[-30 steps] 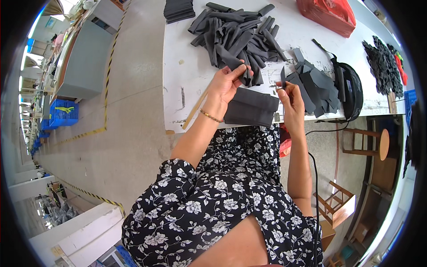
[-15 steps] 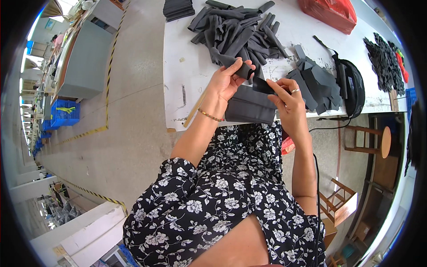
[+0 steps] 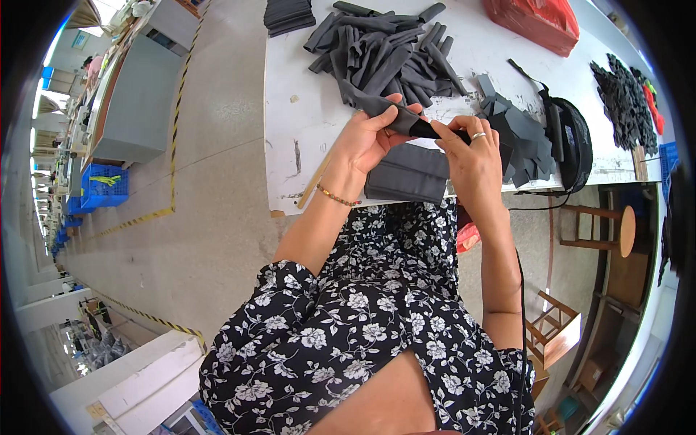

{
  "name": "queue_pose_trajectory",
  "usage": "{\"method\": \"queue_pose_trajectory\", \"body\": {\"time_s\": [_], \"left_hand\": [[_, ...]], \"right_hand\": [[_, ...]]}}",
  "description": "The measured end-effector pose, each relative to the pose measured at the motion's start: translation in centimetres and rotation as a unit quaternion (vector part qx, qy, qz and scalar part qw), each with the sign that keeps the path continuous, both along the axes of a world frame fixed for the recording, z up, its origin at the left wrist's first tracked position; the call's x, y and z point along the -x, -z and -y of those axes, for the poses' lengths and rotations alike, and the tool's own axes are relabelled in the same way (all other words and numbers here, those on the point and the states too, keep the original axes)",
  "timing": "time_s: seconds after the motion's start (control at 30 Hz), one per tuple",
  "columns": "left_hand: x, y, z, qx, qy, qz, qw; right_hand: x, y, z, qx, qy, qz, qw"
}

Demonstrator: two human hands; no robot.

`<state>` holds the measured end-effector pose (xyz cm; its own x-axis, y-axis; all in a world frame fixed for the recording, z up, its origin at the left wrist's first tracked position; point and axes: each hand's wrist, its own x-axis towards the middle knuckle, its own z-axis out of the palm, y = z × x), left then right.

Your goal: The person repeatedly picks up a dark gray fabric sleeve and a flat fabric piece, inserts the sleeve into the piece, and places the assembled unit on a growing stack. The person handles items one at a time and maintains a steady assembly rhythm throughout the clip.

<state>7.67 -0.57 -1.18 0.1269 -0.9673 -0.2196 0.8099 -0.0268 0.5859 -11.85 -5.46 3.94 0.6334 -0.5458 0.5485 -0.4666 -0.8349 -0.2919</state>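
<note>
My left hand (image 3: 373, 138) is closed on a dark grey fabric sleeve (image 3: 401, 118), thumb on top, over the near edge of the white table. The sleeve's far end runs back to a heap of similar fabric sleeves (image 3: 377, 54). My right hand (image 3: 475, 163), with fingers and thumb pinched together, grips a thin black panel (image 3: 425, 130) whose left end meets the mouth of the sleeve. Whether it lies inside the sleeve is hard to see. Below both hands lies a flat dark grey fabric stack (image 3: 407, 174). Loose flat dark panels (image 3: 533, 141) are piled right of my right hand.
A black bag (image 3: 576, 138) with a strap lies at the right of the white table (image 3: 297, 130). Farther back are a red plastic bundle (image 3: 533, 25) and a neat dark stack (image 3: 288, 14). A wooden stool (image 3: 627, 230) stands below the right side.
My right hand has moved slightly left and up, bringing the black panel against the sleeve's mouth. Before, the panel's end was apart from the sleeve. My left hand keeps its hold.
</note>
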Motion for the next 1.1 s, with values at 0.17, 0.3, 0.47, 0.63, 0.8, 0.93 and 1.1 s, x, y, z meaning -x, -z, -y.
{"method": "queue_pose_trajectory", "body": {"time_s": [0.17,0.3,0.47,0.63,0.8,0.93,1.1], "left_hand": [[1.5,-1.3,-0.5,0.042,-0.06,0.028,0.997],[3.0,-2.6,-0.7,0.054,-0.115,0.083,0.988],[3.5,-4.0,-1.5,0.152,-0.14,0.103,0.973],[4.4,-2.6,-0.2,0.241,-0.098,0.087,0.962],[4.3,-3.2,-0.6,0.182,-0.137,0.045,0.973],[3.4,-2.8,-0.7,0.212,-0.169,0.087,0.959],[3.8,-2.4,-0.8,0.155,-0.174,0.026,0.972]], "right_hand": [[-0.3,0.3,-0.4,0.067,0.02,0.002,0.998],[-1.1,-0.1,-1.0,0.059,0.034,0.012,0.998],[-1.3,0.5,-1.6,-0.019,-0.02,0.099,0.995],[-3.1,2.2,-2.6,-0.064,-0.052,0.213,0.974],[-3.4,1.6,-2.9,-0.068,-0.033,0.165,0.983],[-0.9,1.3,-2.6,-0.063,-0.054,0.118,0.99],[-1.6,1.7,-2.0,-0.09,-0.075,0.113,0.987]]}}
